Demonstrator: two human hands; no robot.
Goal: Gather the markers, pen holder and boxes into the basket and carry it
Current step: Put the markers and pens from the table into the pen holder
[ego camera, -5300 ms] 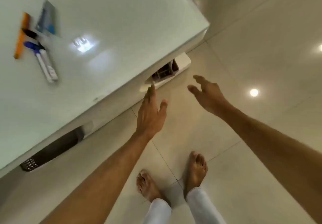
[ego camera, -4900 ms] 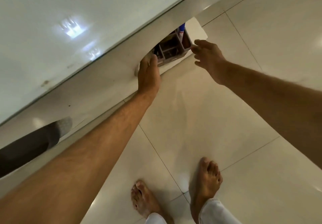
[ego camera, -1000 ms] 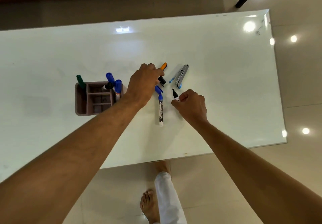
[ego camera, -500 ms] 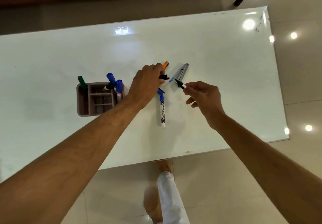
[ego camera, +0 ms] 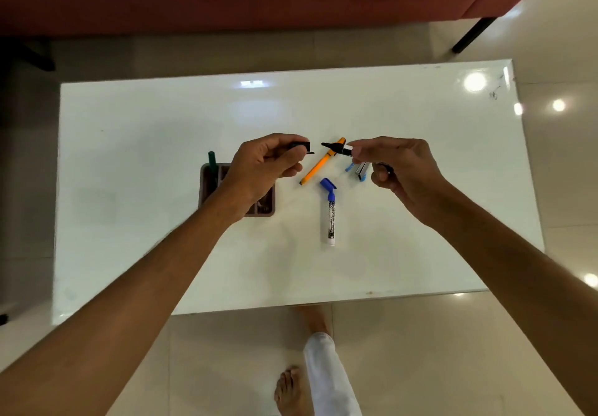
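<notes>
— While both arms hang over the table (ego camera: pixel 129 163), what do the hands hold?

— I see my left hand (ego camera: pixel 262 169) pinching a black cap (ego camera: pixel 302 146), my right hand (ego camera: pixel 401 169) pinching an uncapped black marker (ego camera: pixel 336 148), tip facing the cap, apart.

— And the rest?

— Pen holder (ego camera: pixel 207 186) lies under my left wrist; orange pen (ego camera: pixel 320 165) and blue marker (ego camera: pixel 330 215) lie on the table.
</notes>
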